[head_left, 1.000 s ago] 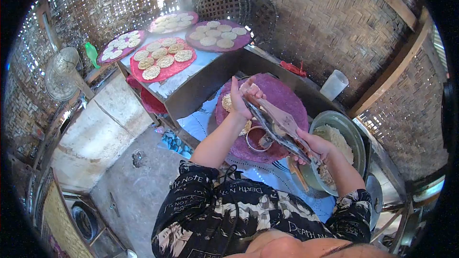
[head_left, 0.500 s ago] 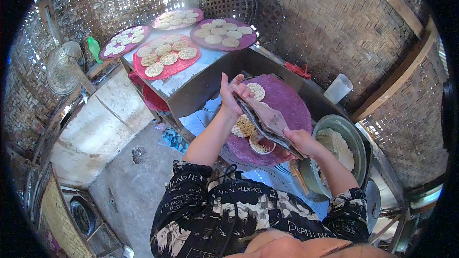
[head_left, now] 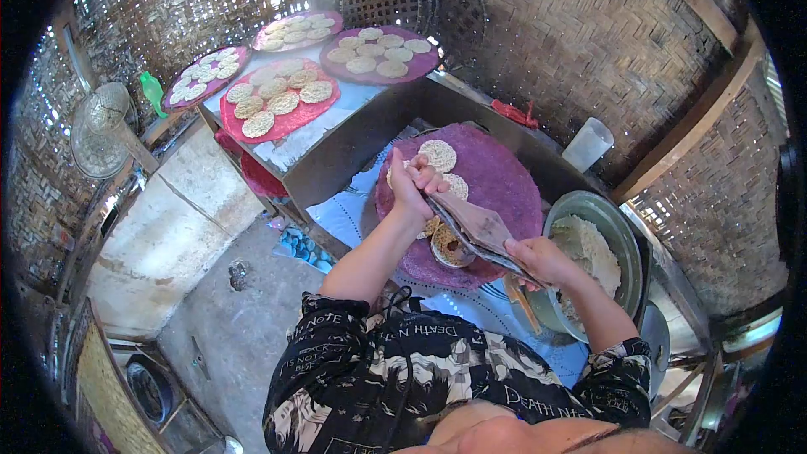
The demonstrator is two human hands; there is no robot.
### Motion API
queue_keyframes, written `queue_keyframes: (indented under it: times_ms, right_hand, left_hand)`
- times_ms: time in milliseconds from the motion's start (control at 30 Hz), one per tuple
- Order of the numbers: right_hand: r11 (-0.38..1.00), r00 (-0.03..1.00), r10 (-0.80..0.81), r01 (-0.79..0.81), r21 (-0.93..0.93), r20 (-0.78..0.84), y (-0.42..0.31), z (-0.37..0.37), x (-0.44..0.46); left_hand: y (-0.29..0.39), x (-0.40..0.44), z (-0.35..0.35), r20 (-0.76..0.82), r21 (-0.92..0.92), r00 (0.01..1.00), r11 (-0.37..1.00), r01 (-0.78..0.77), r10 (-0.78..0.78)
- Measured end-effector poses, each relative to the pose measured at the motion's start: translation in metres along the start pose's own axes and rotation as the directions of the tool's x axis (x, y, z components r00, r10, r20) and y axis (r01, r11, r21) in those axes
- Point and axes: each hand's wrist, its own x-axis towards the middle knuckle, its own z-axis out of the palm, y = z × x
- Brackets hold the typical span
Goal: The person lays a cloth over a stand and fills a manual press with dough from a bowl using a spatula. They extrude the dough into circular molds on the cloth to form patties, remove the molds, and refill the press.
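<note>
As pale disc-shaped cakes (head_left: 437,155) dot a round purple mat (head_left: 504,170), the left hand (head_left: 412,188) and right hand (head_left: 540,259) clasp a flat, brown, dark-edged slab (head_left: 477,224) above it.

Open path above far right of purple mat (head_left: 507,170), flat boards (head_left: 479,224) crossing nearer, basin (head_left: 612,225) rightward, dark panel (head_left: 349,161) behind

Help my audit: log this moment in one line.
held: flat greyish-brown piece | left hand: far end | right hand: near end | below: pale round discs on round purple mat

The flat boards (head_left: 477,223) partly hide the small bowl (head_left: 455,264).
</note>
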Motion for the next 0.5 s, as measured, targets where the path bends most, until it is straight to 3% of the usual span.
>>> queue_keyframes:
  times_ms: [133, 200, 233, 333, 367, 400, 433, 500]
  right_hand:
    - [0.995, 0.995, -0.094, 0.094, 0.041, -0.014, -0.011, 0.02, 0.001]
    - [0.979, 0.977, -0.185, 0.193, 0.064, -0.108, 0.002, 0.029, 0.017]
    - [0.972, 0.972, -0.196, 0.21, 0.107, -0.13, 0.002, 0.03, 0.021]
    - [0.907, 0.933, -0.261, 0.325, 0.268, -0.249, 0.007, 0.028, 0.021]
    - [0.87, 0.912, -0.281, 0.374, 0.322, -0.299, 0.009, 0.026, 0.019]
    - [0.849, 0.908, -0.276, 0.383, 0.362, -0.315, 0.008, 0.023, 0.013]
    - [0.826, 0.905, -0.268, 0.392, 0.404, -0.33, 0.005, 0.02, 0.003]
    - [0.785, 0.913, -0.249, 0.386, 0.485, -0.324, 0.008, 0.014, -0.004]
  left_hand:
    - [0.021, 0.004, -0.003, 0.081, 0.065, 0.997, 0.998, 0.007, -0.012]
    - [0.031, 0.008, 0.012, 0.139, 0.065, 0.99, 0.998, 0.014, -0.023]
    - [0.038, 0.016, 0.007, 0.386, 0.089, 0.919, 0.995, 0.042, -0.073]
    - [0.031, -0.018, 0.077, 0.162, 0.343, 0.984, 0.939, 0.014, -0.074]
    - [0.036, -0.005, 0.059, 0.33, 0.445, 0.91, 0.892, 0.086, -0.252]
    - [0.032, 0.014, 0.026, 0.437, 0.657, 0.835, 0.752, -0.044, -0.333]
    - [0.016, 0.001, 0.032, 0.517, 0.829, 0.796, 0.416, -0.374, -0.315]
    - [-0.022, -0.031, 0.068, 0.527, 0.772, 0.805, -0.243, -0.588, -0.274]
